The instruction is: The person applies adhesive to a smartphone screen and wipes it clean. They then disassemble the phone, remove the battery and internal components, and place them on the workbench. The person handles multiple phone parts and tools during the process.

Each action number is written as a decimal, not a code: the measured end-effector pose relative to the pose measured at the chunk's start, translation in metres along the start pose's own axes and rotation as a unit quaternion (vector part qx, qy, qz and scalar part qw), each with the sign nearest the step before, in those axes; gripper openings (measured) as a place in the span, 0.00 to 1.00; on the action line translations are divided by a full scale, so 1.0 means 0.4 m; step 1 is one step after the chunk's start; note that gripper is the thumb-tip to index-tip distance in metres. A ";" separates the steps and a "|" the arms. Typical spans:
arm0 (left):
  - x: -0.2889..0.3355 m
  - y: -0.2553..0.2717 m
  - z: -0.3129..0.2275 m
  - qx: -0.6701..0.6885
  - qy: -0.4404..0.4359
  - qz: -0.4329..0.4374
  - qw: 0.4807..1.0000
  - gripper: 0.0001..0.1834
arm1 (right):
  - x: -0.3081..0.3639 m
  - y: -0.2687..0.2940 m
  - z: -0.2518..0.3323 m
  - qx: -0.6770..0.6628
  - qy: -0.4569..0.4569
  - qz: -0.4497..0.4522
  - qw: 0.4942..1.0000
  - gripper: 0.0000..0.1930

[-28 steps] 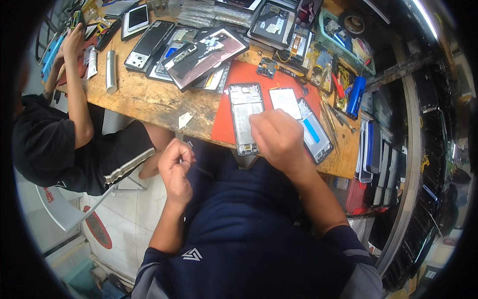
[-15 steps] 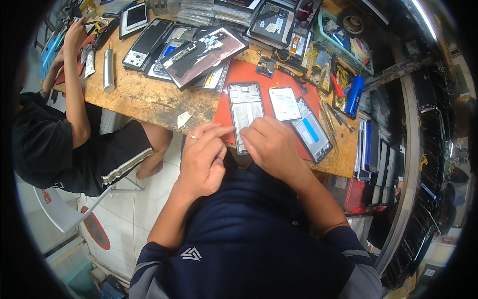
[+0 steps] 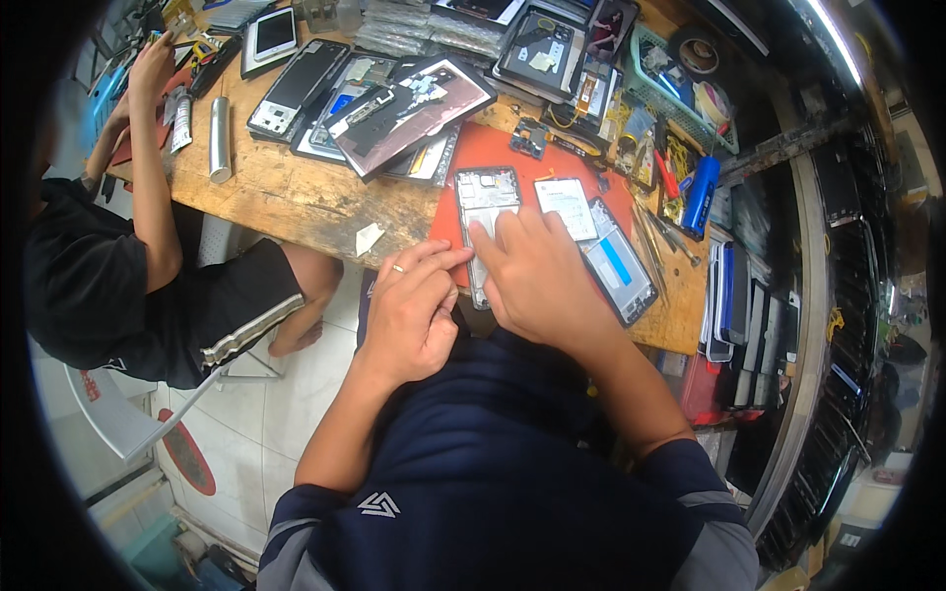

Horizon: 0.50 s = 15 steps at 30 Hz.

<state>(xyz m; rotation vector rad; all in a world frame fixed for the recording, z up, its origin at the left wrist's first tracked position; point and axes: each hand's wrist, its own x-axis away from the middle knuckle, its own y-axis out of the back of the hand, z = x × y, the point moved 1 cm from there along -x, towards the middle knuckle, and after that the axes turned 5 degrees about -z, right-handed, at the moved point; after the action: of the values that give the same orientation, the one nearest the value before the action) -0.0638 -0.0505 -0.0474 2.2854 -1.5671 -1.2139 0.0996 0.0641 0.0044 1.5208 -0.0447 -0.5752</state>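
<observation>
On an orange mat (image 3: 446, 219) in front of me lies an opened phone (image 3: 488, 183), its grey inner frame and bare compartment facing up. My left hand (image 3: 412, 310) wears a ring; its index finger stretches out to the phone's left edge, while the thumb is bent in. Over the phone's middle and lower right side is my right hand (image 3: 542, 281), closed, with its index fingertip down on the compartment. Its palm side is hidden, so I cannot make out anything in it. Just beyond it lies a white phone battery (image 3: 565, 202), beside a phone part with a blue strip (image 3: 619, 264).
Several dismantled phones and tablets (image 3: 414, 110) are piled at the back. Tweezers and screwdrivers (image 3: 670, 231), a blue cylinder (image 3: 701, 197) and a green basket (image 3: 645, 59) stand on the right. A seated person (image 3: 108, 266) works at the left, near a silver tube (image 3: 219, 138).
My right hand has shifted up along the phone, its index fingertip now higher in the compartment. My left hand has moved slightly right, still at the phone's left edge.
</observation>
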 end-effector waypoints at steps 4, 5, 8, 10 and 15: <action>-0.002 0.001 -0.002 0.009 0.007 -0.006 1.000 0.06 | 0.041 0.044 0.029 -0.040 0.023 0.050 0.998 0.25; -0.003 0.000 -0.001 0.008 0.011 -0.003 1.000 0.06 | 0.045 0.048 0.030 -0.048 0.020 0.053 0.997 0.25; -0.004 0.002 0.001 0.012 0.012 0.002 1.000 0.05 | 0.043 0.046 0.023 -0.052 0.010 0.047 0.997 0.25; -0.004 0.004 0.003 0.006 0.003 0.001 1.000 0.06 | 0.016 0.022 -0.003 -0.033 -0.005 0.030 0.999 0.24; -0.007 0.006 0.001 -0.003 -0.003 0.005 1.000 0.05 | -0.037 -0.018 -0.044 -0.081 -0.002 -0.029 0.996 0.14</action>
<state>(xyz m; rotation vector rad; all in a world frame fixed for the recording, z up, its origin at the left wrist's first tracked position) -0.0661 -0.0492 -0.0447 2.2697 -1.5739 -1.2210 0.0910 0.0862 0.0012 1.3661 0.0420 -0.6133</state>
